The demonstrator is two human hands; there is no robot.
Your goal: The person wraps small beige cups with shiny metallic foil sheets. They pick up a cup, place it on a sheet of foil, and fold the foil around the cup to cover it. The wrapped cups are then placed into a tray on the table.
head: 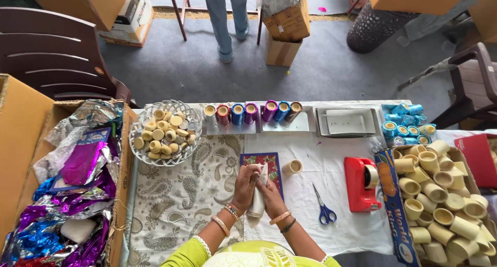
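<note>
Two hands, my left hand (244, 188) and right hand (270, 195), both closed in a grip on one pale tube (257, 198) held upright just above the desk (321, 158) by the patterned card (273, 163); risk: uneven squeeze may crush or slip it.

Craft workshop: table (207, 194) of foil-wrapped tubes (251, 113), cartons of cardboard tubes (440, 194).

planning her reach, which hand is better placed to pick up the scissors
Right. The right hand is on the side of the scissors, with bare cloth between; the left hand would have to cross over. Both hands hold a white piece.
</note>
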